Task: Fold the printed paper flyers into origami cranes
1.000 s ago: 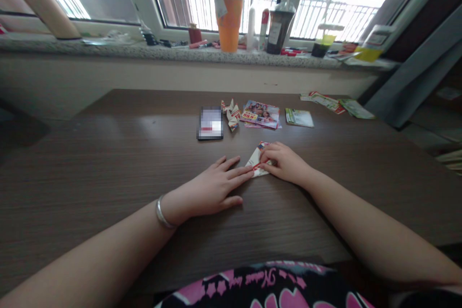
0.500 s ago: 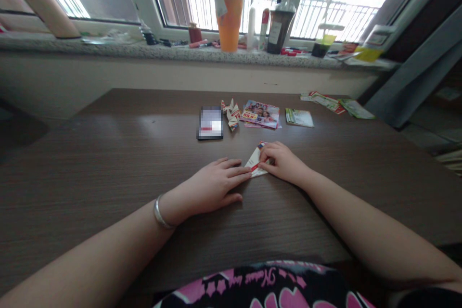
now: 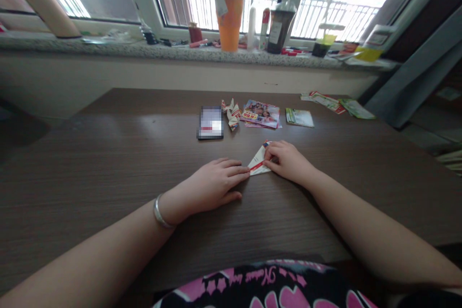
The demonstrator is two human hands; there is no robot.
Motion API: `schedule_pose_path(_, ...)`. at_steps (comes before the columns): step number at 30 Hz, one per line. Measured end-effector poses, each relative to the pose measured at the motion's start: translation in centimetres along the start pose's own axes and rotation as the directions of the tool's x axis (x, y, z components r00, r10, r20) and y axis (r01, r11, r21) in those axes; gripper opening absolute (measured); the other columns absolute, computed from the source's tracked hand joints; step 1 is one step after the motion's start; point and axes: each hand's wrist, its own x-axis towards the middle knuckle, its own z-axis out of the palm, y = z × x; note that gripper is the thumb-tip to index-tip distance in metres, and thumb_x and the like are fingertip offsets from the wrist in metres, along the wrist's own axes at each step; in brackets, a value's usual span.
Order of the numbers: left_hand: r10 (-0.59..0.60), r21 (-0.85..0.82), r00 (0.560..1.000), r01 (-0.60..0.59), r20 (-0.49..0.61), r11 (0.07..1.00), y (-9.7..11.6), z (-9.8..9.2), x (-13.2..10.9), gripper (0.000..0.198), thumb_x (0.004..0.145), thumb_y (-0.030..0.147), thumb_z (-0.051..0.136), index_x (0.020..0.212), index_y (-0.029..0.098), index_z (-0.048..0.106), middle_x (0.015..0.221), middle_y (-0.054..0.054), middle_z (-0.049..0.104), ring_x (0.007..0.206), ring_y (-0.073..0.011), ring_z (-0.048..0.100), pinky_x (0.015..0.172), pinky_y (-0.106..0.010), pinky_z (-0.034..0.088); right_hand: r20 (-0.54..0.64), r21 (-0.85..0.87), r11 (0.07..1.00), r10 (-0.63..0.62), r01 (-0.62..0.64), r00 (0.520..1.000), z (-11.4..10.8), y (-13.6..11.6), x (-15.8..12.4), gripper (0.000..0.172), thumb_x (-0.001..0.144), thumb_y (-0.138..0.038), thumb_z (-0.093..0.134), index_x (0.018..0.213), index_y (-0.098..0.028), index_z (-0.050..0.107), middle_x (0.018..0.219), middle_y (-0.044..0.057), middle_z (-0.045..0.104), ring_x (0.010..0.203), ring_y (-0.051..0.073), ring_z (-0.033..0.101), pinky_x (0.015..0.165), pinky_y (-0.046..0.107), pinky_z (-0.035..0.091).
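Note:
A folded piece of printed paper (image 3: 258, 162), white with a red strip and a dark blue tip, lies on the brown table between my hands. My left hand (image 3: 220, 183) rests flat with its fingers stretched out, the fingertips touching the paper's left corner. Thumb and fingers of my right hand (image 3: 287, 160) are closed on the right side of the paper and hide part of it. Beyond them lies a crumpled, folded paper figure (image 3: 232, 114) with red and white print.
A phone-like device (image 3: 210, 122) lies left of the paper figure. To its right are a stack of printed flyers (image 3: 262, 113), a small green-and-white stack (image 3: 299, 117) and loose paper strips (image 3: 327, 101). Cups, including an orange drink (image 3: 230, 19), stand on the windowsill (image 3: 173, 55).
My right hand has shifted slightly to the right along the paper, showing more of the red strip. My left hand stays nearly in place, its fingertips at the left corner.

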Motion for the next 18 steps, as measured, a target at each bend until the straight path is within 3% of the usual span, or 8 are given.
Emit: schedule_pose_path(18, 0.001, -0.019, 1.0, -0.002, -0.025, 1.0, 0.07, -0.13, 0.12, 0.045, 0.089, 0.034, 0.059, 0.131, 0.018, 0.052, 0.131, -0.01, 0.059, 0.124, -0.0257, 0.051, 0.104, -0.041, 0.043, 0.012, -0.054, 0.998, 0.042, -0.041, 0.999, -0.69, -1.02, -0.22, 0.012, 0.084, -0.024, 0.059, 0.073, -0.02, 0.056, 0.09, 0.007, 0.065, 0.096, 0.023, 0.057, 0.084, 0.034, 0.042)
